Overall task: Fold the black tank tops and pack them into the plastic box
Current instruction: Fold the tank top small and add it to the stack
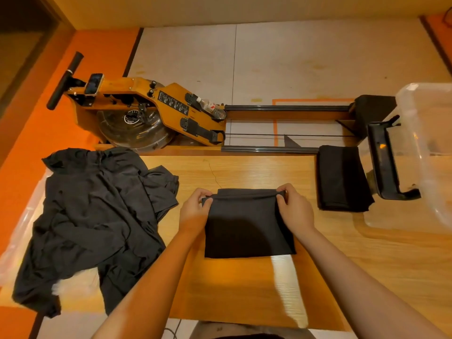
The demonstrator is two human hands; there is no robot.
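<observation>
A partly folded black tank top lies flat on the wooden table in front of me. My left hand pinches its far left corner and my right hand pinches its far right corner, both at the folded far edge. A heap of unfolded black tank tops lies at the table's left. A neat folded black stack rests at the right. The clear plastic box stands at the far right, tilted, with a black handle clip on its side.
A wooden rowing machine with a water bottle on it stands on the floor beyond the table. Crinkled clear plastic lies under the heap at the left edge. An orange floor strip runs along the left.
</observation>
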